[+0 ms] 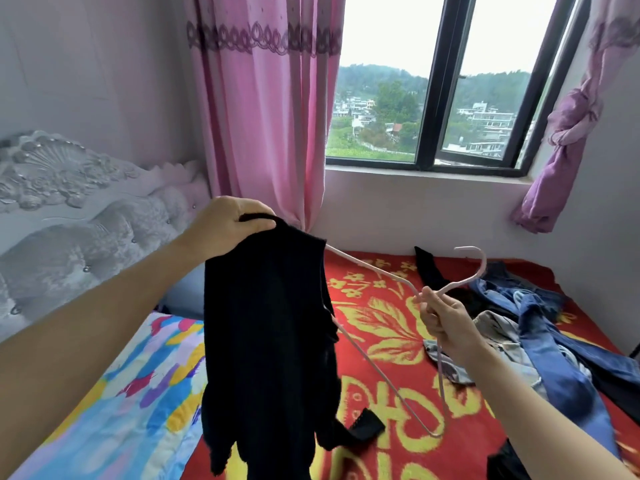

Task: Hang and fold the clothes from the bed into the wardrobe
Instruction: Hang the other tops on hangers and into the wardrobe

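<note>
Fingers of my left hand (225, 226) clench the top edge of a black, soft-knit garment (270, 341), which hangs limp above the red, yellow-flowered bed (388, 393). My right hand (446, 327) pinches the neck of a thin pink wire hanger (367, 265), one shoulder slipped inside the fabric. Crumpled denim (540, 317) lies heaped on the bed's right side.

Hidden inside the black knit garment (270, 341): one end of the thin pink wire hanger (367, 264). Cut off below: the garment's hem; at right, the blue denim heap (554, 341).
</note>
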The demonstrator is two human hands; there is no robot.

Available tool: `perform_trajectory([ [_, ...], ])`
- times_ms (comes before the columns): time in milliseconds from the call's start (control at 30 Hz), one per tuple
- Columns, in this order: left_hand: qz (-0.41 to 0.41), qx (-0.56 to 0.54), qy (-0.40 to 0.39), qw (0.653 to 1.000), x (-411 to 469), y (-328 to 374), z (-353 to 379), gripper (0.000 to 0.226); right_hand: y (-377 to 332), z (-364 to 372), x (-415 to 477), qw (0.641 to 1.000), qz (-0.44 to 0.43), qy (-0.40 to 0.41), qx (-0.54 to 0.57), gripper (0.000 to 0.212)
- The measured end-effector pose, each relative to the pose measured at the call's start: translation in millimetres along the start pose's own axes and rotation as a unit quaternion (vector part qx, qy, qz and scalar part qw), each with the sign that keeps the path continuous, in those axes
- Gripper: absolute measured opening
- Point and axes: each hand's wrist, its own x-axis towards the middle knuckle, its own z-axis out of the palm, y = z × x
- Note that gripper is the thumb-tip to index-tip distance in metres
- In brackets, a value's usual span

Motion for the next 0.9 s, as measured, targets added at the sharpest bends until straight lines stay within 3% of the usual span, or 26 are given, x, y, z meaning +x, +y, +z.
perform_trajectory([
  [133, -0.005, 0.019, -0.064, 0.998, -3, 2, -4, 0.009, -7, 7, 1, 0.999, -0.031, 0.011, -0.041, 0.072],
  [233, -0.032, -0.049, -0.078, 0.995, -13, -5, -4, 0.039, -29, 8, 2, 0.994, -0.064, 0.015, -0.083, 0.065],
  [300, -0.035, -0.074, -0.071, 0.994, -19, -3, 0, 0.047, -45, 10, 2, 0.991, -0.081, 0.013, -0.109, 0.059],
  [467, -0.01, -0.071, -0.077, 0.994, -23, 21, 38, 0.016, -54, 56, -7, 0.985, -0.102, 0.001, -0.138, 0.021],
  [533, -0.006, -0.067, -0.08, 0.995, -21, 27, 48, 0.008, -45, 76, -13, 0.986, -0.096, 0.01, -0.137, 0.023],
  [767, 0.011, -0.008, -0.097, 0.995, -12, 40, 55, 0.014, -25, 121, -33, 0.994, -0.049, 0.059, -0.078, 0.035],
  [833, 0.012, 0.009, -0.137, 0.99, -10, 42, 48, 0.021, -27, 118, -32, 0.994, -0.045, 0.068, -0.066, 0.035],
  [900, 0.013, 0.105, -0.178, 0.978, -9, 38, 33, 0.036, -30, 106, -28, 0.993, -0.05, 0.088, -0.055, 0.037],
])
